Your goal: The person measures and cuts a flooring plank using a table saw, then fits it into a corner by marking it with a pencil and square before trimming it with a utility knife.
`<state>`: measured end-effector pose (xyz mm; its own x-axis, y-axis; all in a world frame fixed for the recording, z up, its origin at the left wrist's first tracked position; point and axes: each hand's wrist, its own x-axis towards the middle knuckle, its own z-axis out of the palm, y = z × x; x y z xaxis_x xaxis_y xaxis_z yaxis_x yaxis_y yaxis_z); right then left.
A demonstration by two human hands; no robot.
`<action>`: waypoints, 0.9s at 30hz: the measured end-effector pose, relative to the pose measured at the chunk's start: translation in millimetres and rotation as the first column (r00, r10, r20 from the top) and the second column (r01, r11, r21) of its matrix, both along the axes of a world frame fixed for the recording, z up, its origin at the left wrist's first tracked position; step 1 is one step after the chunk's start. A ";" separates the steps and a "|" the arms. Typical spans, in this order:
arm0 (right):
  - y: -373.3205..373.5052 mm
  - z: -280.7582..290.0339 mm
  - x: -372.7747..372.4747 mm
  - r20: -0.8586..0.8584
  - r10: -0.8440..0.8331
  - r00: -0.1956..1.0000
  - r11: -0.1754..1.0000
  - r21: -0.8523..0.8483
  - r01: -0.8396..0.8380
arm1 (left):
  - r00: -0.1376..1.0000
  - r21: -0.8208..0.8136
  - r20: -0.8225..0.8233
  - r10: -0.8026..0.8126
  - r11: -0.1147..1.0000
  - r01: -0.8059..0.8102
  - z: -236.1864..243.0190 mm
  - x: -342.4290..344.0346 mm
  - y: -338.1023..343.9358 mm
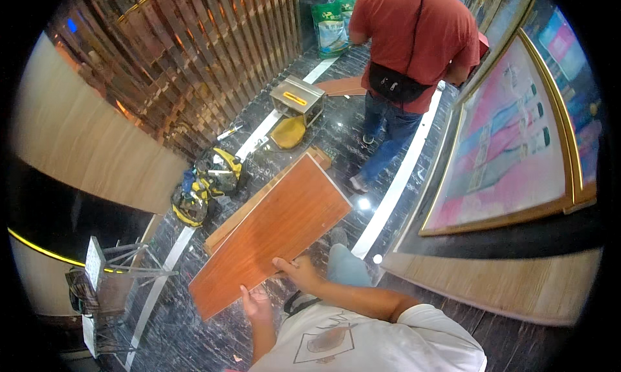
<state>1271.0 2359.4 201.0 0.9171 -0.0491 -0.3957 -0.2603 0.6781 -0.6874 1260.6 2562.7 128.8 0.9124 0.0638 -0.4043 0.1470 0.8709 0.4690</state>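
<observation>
A reddish-brown wood plank point(272, 223) is held tilted in front of me, low in the view. My right hand point(297, 272) grips its lower long edge, thumb on the face. My left hand point(257, 307) holds that same edge farther left, near the plank's lower end, with its fingers at the edge. A lighter wooden piece point(217, 240) shows behind the plank, partly hidden by it.
A person point(417, 42) in a red shirt stands ahead, back turned. A black-and-yellow tool bag point(204, 184), metal box point(297, 97), yellow pad point(288, 134) and green bags point(330, 32) sit on the floor. A metal folding stand point(94, 272) is left; a framed picture point(491, 145) right.
</observation>
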 end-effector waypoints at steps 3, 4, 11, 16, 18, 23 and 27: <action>-53.2 2.7 53.0 0.008 0.020 1.000 0.999 0.051 -0.020 | 0.996 0.031 0.071 -0.049 0.998 0.047 27.1 60.3 -61.1; -68.1 4.1 68.4 0.025 0.045 0.999 0.995 0.091 -0.047 | 0.995 0.057 0.087 -0.058 0.997 0.053 40.1 75.6 -82.2; -161.6 -0.7 193.3 0.012 0.108 0.994 0.984 0.140 -0.109 | 0.987 0.191 0.050 -0.152 0.972 0.140 51.6 202.2 -197.0; -241.6 -56.0 306.8 -0.001 0.385 0.923 0.921 0.068 -0.384 | 1.000 0.214 0.007 -0.012 0.977 0.010 12.4 309.4 -254.1; -290.4 -69.1 342.9 0.007 0.479 0.878 0.877 -0.060 -0.477 | 0.998 0.210 0.044 0.035 0.977 -0.043 -27.2 365.0 -242.4; -495.1 -125.7 365.9 -0.306 0.305 0.902 0.611 -0.663 -0.432 | 0.985 0.271 -0.006 0.174 0.948 -0.166 15.2 443.0 -310.4; -664.0 -188.1 358.8 -0.405 -0.107 0.908 0.711 -0.670 -0.214 | 0.971 0.359 -0.056 0.232 0.912 -0.197 28.5 510.6 -325.9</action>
<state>1629.8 1695.4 12.8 0.7012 -0.4085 -0.5844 -0.6289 0.0318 -0.7768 1771.3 2236.8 157.3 0.8192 0.4063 -0.4048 0.0339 0.6702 0.7414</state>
